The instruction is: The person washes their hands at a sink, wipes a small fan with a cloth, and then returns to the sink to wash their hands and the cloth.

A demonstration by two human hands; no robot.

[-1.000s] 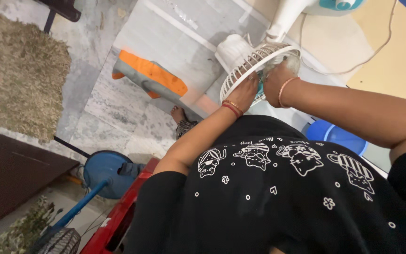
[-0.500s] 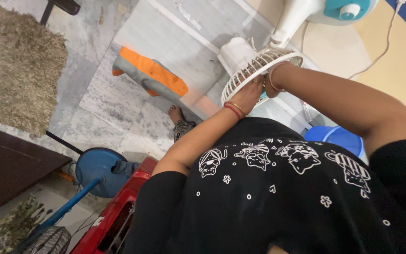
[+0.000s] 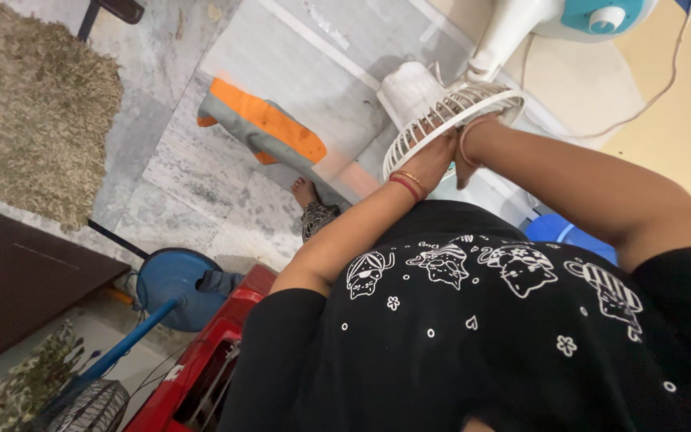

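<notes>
While I am watching from afar, hands: both are working at the white fan grille (image 3: pixel 441 120)
Left hand (image 3: pixel 433 156): I am pressing it on the grille
Right hand (image 3: pixel 464 156): grip, I cannot tell

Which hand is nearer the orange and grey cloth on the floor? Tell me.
Left. The left hand rests on the white fan guard on the side toward the cloth; the right hand is beside it, farther from the cloth.

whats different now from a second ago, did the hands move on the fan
The right hand went from lying over the white fan grille to tucked behind its lower edge, only wrist and bangle showing. The left hand stayed pressed on the grille; the fan kept its place.
</notes>
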